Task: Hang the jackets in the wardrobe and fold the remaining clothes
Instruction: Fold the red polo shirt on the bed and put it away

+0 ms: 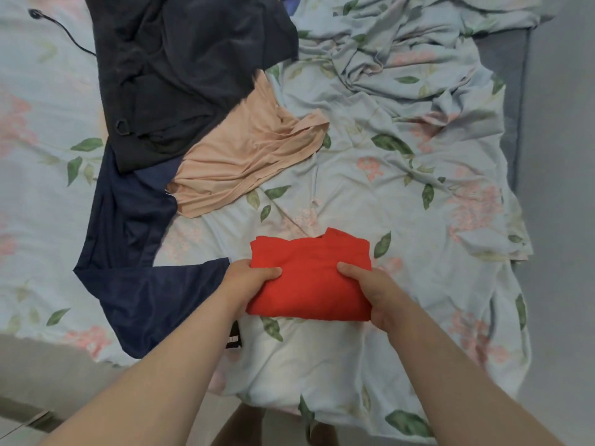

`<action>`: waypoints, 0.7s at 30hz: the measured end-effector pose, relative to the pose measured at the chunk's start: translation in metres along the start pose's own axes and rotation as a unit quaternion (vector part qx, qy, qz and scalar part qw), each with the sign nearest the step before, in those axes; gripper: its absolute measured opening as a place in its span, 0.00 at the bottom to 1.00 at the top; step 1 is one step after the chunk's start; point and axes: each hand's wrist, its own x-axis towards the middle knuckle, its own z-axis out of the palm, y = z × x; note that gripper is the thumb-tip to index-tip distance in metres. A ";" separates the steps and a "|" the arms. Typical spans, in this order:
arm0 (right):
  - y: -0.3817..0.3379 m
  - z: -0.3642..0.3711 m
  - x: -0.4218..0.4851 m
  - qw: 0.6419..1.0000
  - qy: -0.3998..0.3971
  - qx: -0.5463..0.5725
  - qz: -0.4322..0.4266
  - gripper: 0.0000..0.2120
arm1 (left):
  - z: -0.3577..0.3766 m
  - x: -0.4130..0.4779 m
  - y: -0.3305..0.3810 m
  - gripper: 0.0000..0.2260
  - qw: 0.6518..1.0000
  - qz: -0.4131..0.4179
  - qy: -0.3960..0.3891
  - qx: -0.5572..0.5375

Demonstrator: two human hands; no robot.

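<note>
On bed (370,194), both hands — left hand (254,278), right hand (373,291) — grip folded red garment (309,272).

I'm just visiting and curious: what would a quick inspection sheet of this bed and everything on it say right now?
Surface: bed with a rumpled floral sheet.
Job's things: red garment folded into a compact bundle; black garment, peach garment and navy garment lie unfolded, overlapping.
Clutter: nothing seen.
Hands: left hand and right hand each grip a side of the red garment.
Cables: black cable on the sheet, upper left.
Surroundings: grey bed frame on the right; floor lower left.
</note>
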 end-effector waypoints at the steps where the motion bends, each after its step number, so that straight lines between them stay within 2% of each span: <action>1: -0.003 -0.001 -0.009 1.000 -0.002 0.009 -0.011 0.20 | -0.005 -0.007 0.006 0.15 1.000 0.003 -0.020 -0.009; 5: -0.017 0.003 -0.061 0.997 0.000 0.047 -0.065 0.17 | -0.024 -0.054 0.029 0.13 0.995 0.045 -0.058 -0.072; 12: -0.078 0.019 -0.196 0.973 -0.014 0.033 -0.229 0.15 | -0.067 -0.176 0.083 0.13 0.979 0.155 -0.030 -0.132; 15: -0.105 0.023 -0.255 0.954 -0.040 0.027 -0.296 0.17 | -0.088 -0.234 0.106 0.14 0.963 0.217 -0.029 -0.158; 19: -0.142 0.028 -0.337 0.921 -0.085 0.005 -0.381 0.17 | -0.117 -0.326 0.138 0.21 0.932 0.304 -0.023 -0.197; 21: -0.157 0.033 -0.378 0.904 -0.111 -0.011 -0.412 0.16 | -0.128 -0.375 0.146 0.19 0.915 0.344 -0.007 -0.211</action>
